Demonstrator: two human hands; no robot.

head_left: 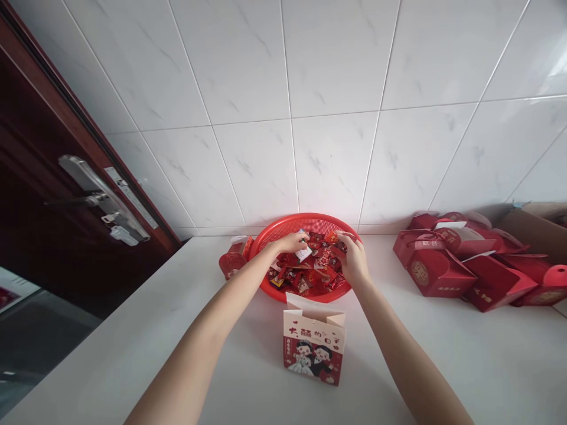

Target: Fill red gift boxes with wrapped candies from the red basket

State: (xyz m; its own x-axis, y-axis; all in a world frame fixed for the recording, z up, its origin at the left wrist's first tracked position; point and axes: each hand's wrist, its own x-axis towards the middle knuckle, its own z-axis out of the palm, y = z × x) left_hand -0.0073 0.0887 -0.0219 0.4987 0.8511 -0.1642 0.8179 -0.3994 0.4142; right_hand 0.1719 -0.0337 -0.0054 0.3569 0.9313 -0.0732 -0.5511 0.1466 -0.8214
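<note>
A red plastic basket holds a heap of wrapped candies, mostly in red wrappers. Over its left part, my left hand pinches a white candy packet. On the right side of the basket, my right hand has its fingers closed at an orange-red wrapped candy, partly hidden by the fingers. In front of the basket, between my forearms, stands an upright paper gift box with its top open and a cartoon bride and groom on it.
Several red gift boxes are grouped on the right of the white table. Behind them is a cardboard box. One red box touches the basket's left side. A tiled wall and a dark door bound the table.
</note>
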